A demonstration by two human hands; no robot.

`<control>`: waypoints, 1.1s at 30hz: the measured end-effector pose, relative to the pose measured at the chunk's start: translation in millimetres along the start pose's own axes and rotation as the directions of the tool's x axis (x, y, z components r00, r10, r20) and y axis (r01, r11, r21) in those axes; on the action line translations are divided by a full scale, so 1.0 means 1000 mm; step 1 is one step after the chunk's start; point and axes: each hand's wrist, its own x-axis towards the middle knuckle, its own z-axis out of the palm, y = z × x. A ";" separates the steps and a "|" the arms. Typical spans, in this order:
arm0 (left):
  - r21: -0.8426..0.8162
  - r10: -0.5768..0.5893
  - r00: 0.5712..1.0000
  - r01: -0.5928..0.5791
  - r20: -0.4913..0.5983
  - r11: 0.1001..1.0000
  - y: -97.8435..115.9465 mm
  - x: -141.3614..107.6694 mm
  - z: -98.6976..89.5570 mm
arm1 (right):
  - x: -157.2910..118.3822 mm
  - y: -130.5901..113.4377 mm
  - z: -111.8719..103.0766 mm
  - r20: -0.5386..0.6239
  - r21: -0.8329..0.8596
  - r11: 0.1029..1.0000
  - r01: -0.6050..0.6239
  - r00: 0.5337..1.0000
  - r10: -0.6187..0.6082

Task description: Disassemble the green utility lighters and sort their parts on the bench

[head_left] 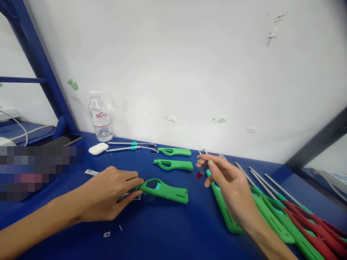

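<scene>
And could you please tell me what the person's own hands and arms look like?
The left grip and the right grip are both bare human hands, with no gloves or rings visible. The left forearm and right forearm are bare too, as far as they show: no sleeve, watch, bracelet, cable or marking can be seen.

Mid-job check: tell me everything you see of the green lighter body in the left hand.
The green lighter body looks like molded plastic. A loop surrounds an oval opening with a teal piece showing inside; the broad end has a dark slot. It extends rightward over the blue table, broad end slightly lower in view. The left hand has its narrow end in its grip. Whether it touches the table is unclear.
</scene>
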 end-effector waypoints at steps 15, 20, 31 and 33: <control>0.019 0.017 1.000 -0.017 -0.001 1.000 -0.002 0.000 0.000 | 0.000 0.010 0.000 0.020 0.154 0.988 -0.034 0.999 0.031; 0.013 0.010 1.000 -0.010 0.006 1.000 -0.001 -0.001 0.001 | -0.001 0.008 0.000 -0.002 0.114 0.993 -0.010 1.000 0.010; -0.008 0.014 1.000 -0.014 -0.002 1.000 -0.001 0.000 0.001 | 0.000 0.002 0.001 -0.004 0.085 0.996 -0.022 1.000 0.023; -0.009 0.009 1.000 -0.009 0.001 1.000 -0.002 0.000 0.000 | 0.000 0.004 0.001 0.020 0.101 0.994 -0.052 0.999 0.050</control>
